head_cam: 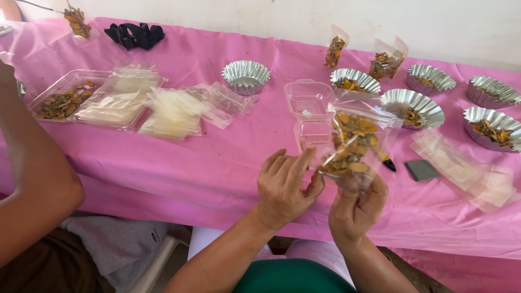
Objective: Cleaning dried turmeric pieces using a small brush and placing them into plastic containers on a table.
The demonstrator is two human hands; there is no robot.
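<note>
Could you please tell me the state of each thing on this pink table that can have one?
Clear bag: filled with dried orange pieces, held up by both hands.
Left hand: touching the bag's side.
Right hand: gripping the bag's bottom.
Empty foil cup: upright.
Clear hinged box: open, nearly empty.
Plastic tray: partly filled.

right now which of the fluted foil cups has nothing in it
The foil cup standing alone left of the clear clamshell box; it shows only bare metal inside, while the cups on the right hold yellow-brown pieces.
</note>
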